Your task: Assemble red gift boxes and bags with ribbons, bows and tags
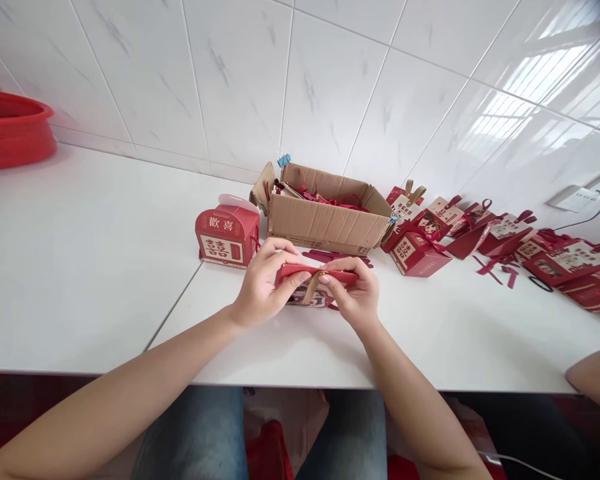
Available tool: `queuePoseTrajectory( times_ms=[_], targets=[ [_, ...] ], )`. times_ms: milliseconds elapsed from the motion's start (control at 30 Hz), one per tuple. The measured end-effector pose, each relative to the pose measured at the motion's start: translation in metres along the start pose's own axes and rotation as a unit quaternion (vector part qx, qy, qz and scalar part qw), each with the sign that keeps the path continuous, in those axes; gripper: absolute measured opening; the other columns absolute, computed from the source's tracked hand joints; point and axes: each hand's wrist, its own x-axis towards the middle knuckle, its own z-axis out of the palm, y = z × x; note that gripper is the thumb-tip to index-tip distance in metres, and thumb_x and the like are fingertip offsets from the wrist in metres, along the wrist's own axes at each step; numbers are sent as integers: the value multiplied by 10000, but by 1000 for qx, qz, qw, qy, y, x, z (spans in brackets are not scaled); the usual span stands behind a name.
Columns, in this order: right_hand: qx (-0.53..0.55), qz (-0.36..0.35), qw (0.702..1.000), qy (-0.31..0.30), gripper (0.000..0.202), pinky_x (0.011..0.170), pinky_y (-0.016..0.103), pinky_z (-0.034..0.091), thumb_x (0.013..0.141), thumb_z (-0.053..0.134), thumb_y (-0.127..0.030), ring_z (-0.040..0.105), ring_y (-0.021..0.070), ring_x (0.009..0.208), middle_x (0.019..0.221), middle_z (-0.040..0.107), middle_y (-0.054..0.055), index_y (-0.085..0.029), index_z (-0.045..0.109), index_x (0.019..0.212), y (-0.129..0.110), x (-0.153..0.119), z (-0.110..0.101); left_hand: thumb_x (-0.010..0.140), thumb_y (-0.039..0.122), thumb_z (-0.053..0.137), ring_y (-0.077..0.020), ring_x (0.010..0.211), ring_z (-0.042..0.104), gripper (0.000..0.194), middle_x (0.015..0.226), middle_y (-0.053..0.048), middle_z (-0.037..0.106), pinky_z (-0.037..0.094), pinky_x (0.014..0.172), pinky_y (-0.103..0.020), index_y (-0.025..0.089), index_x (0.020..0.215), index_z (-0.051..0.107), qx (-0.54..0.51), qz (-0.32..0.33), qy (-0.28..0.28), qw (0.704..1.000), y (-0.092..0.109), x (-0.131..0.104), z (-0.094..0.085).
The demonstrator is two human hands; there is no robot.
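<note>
Between my two hands, just in front of the cardboard carton, is a red gift box [307, 298] with a printed picture on its front. A tan strap [311, 288] with a small gold-coloured fastener comes over its top edge. My left hand [266, 283] pinches the top edge on the left, thumb in front and fingers behind. On the right, my right hand [353, 291] grips the same edge, its thumb beside the fastener. Dark red ribbon strips [337, 256] lie behind the box. The box's rear is hidden.
An open cardboard carton [325, 220] holds red ribbons and cards, with a blue clip on a corner. A finished-looking red box [223, 237] stands left of it. Several red gift boxes [417, 250] line the right. A red basin [15, 133] sits far left; another person's arm [597, 377] rests at right.
</note>
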Motion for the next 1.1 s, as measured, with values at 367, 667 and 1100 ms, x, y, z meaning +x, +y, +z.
queuePoseTrajectory(
  times_ms=[367, 667, 1100],
  targets=[
    [-64, -2, 979, 195, 224, 581, 285, 469, 783, 701, -347, 572, 133, 615, 678, 606, -15, -217, 530, 719, -7, 1, 0, 653, 455, 776, -351, 1225, 355, 348, 1280, -112, 395, 333, 1035, -547, 220, 833, 593, 204, 62, -6, 977, -8, -14, 18],
    [-88, 55, 961, 257, 301, 522, 239, 410, 768, 706, -390, 482, 97, 537, 596, 521, -52, -204, 494, 662, -5, 12, -11, 797, 267, 638, -310, 1247, 394, 79, 1334, -98, 499, 340, 1036, -556, 205, 748, 638, 73, -42, -62, 994, -11, -2, 6],
    [-50, -274, 960, -30, 187, 519, 303, 553, 784, 692, -203, 635, 160, 608, 674, 623, -1, -252, 532, 865, -20, -6, 8, 667, 294, 790, -134, 585, 589, 508, 708, 51, 610, 509, 569, -286, 339, 1084, 503, -350, -179, 84, 916, 9, 30, -40]
  ],
)
